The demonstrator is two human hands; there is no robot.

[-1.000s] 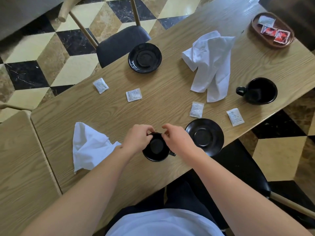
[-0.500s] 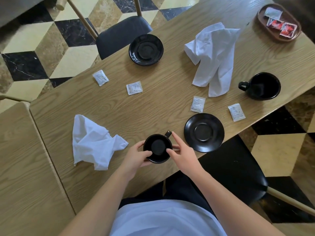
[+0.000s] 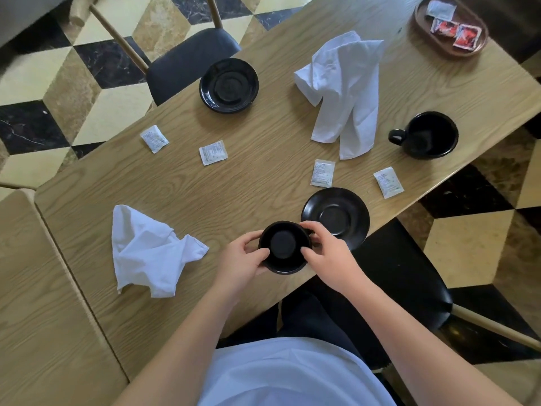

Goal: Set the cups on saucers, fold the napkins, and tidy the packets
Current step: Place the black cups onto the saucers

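Note:
Both hands hold a black cup (image 3: 283, 248) near the table's front edge: my left hand (image 3: 241, 260) grips its left side, my right hand (image 3: 325, 253) curls round its right side and covers the handle. An empty black saucer (image 3: 335, 216) lies just right of the cup. A second saucer (image 3: 229, 85) sits at the far side, a second black cup (image 3: 429, 135) at the right. One crumpled white napkin (image 3: 147, 250) lies left of my hands, another napkin (image 3: 341, 89) beyond. Several white packets lie loose, among them a packet (image 3: 322, 172) behind the near saucer.
A brown oval tray (image 3: 421, 30) at the far right corner holds red and white packets. Dark chairs (image 3: 187, 61) stand at the far side and below right. A second wooden table (image 3: 44, 317) adjoins on the left. The table's front edge (image 3: 307, 281) runs under the cup.
The cup's handle pointed away and was visible; now my right hand covers it on the cup's right side. Both hands have closed further round the cup.

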